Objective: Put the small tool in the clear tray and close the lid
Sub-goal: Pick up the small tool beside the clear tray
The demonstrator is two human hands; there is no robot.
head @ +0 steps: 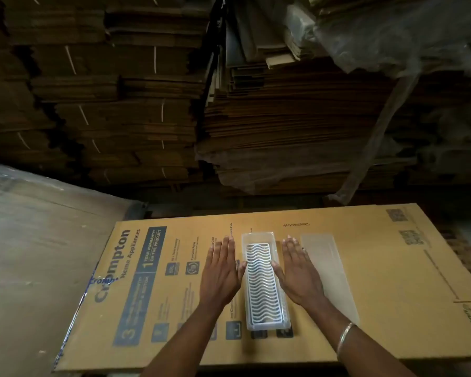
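Note:
A long clear tray (258,236) lies lengthwise on a flattened printed cardboard box (392,281). Inside it rests a white wavy-ribbed insert (263,284). To the right of the tray, its clear lid (329,270) lies flat on the cardboard, separate from it. My left hand (220,270) lies flat, fingers extended, just left of the tray, its thumb at the tray's left wall. My right hand (299,273) lies flat between tray and lid, its thumb at the tray's right wall. Both hands hold nothing. I cannot make out a separate small tool.
Tall stacks of flattened cardboard (283,118) rise behind the work surface. A plastic-wrapped board (38,254) sits at the left. Crumpled plastic sheeting (405,31) hangs at the upper right. A bangle (344,337) is on my right wrist.

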